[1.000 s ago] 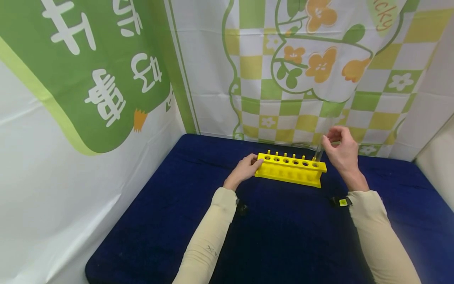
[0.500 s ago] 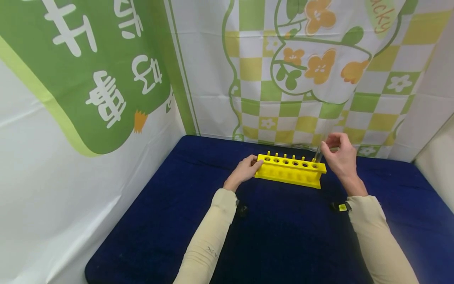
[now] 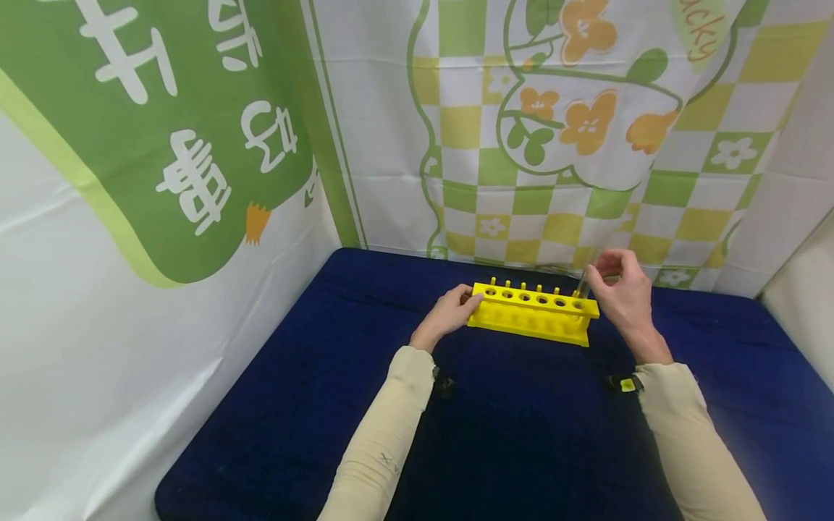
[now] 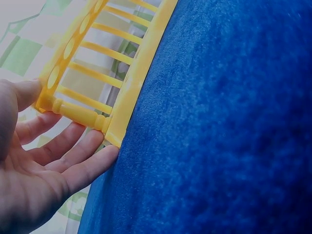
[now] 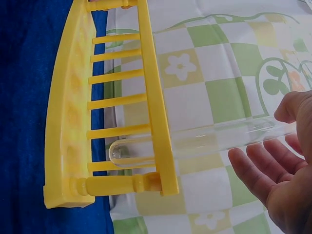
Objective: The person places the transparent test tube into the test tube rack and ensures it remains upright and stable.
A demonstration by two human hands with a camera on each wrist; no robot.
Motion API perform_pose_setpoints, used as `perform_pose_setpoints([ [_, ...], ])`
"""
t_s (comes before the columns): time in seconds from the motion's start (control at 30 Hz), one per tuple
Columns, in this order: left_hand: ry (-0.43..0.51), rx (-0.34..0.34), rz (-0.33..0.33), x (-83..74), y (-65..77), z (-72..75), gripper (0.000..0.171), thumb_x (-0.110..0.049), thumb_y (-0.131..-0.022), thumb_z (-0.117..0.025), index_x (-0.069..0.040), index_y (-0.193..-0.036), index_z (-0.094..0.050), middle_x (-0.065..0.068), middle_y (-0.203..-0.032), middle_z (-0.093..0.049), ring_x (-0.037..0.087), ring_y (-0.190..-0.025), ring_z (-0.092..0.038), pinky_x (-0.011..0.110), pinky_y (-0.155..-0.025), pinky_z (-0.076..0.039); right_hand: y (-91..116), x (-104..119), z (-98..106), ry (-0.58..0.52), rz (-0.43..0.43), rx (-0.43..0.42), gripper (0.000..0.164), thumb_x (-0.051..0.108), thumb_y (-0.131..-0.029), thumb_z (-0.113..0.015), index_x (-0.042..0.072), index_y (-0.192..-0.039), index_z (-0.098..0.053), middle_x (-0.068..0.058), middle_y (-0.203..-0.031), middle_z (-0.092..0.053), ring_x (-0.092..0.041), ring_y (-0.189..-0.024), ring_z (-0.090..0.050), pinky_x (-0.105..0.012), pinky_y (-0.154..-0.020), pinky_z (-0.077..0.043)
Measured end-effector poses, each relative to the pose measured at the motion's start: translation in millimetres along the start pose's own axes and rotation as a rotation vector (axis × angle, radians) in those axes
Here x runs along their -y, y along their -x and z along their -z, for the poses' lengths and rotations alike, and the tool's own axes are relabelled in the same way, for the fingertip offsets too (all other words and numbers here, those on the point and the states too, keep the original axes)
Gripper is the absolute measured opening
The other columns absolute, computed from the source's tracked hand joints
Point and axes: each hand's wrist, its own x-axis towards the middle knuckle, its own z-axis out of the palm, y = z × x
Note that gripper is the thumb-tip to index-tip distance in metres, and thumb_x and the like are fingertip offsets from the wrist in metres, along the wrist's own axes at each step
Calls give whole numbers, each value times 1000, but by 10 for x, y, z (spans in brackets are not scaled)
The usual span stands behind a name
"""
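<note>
A yellow test tube rack [image 3: 521, 318] with a row of holes stands on the dark blue table. My left hand [image 3: 449, 310] grips its left end, thumb on the top plate and fingers by the end post [image 4: 80, 114]. At the other end, my right hand [image 3: 627, 295] pinches the upper part of a clear glass test tube [image 5: 200, 140]. The tube passes through the rightmost hole. In the right wrist view its rounded bottom hangs between the top plate [image 5: 158, 112] and the base [image 5: 68, 122], apart from the base. The other holes hold no tubes.
Upright yellow pegs [image 3: 524, 286] line the rack's back edge. A patterned cloth wall [image 3: 495, 188] rises close behind the table [image 3: 313, 405], and a white and green sheet [image 3: 215, 311] hangs at the left.
My right hand has come down and slightly left, and the test tube has sunk lower through the hole. The left hand and the rack have stayed put.
</note>
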Motion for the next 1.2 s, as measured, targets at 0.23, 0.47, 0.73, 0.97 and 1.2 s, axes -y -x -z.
perform_pose_setpoints([
  [0.23,-3,-3,-3,-1,5,-1,49,-55,-99,-47,-18,-130,-52,1,-110,-60,19,-92,-59,32,-82,-52,23,-21,-16,-6,-3,-4,29,13,-89,-66,-1,-113,-56,-17,-95,-63,15,-77,-46,-1,-67,-38],
  [0.47,-3,3,1,-9,32,1,47,-55,-99,-47,-19,-128,-52,1,-109,-60,19,-92,-58,31,-82,-51,50,-42,-28,-11,-2,-10,30,12,-89,-65,-2,-113,-55,-19,-94,-64,15,-77,-46,0,-66,-38],
  [0.73,-3,-4,2,-5,32,-1,47,-56,-99,-47,-19,-127,-52,1,-107,-60,19,-90,-58,32,-80,-51,79,-61,-43,-19,12,-12,28,10,-88,-66,-2,-111,-55,-18,-92,-64,11,-77,-48,0,-66,-38],
  [0.97,-14,0,2,1,12,-4,48,-56,-99,-46,-19,-128,-52,1,-107,-60,19,-90,-58,31,-79,-50,112,-81,-48,-12,1,-7,29,11,-88,-66,-1,-113,-55,-18,-95,-64,13,-77,-48,1,-67,-38],
  [1.2,-20,-6,1,-17,19,10,48,-56,-99,-46,-18,-129,-52,1,-108,-60,19,-91,-58,31,-80,-51,124,-85,-65,-7,12,4,30,11,-89,-67,-1,-114,-55,-18,-95,-64,5,-78,-51,1,-67,-38],
])
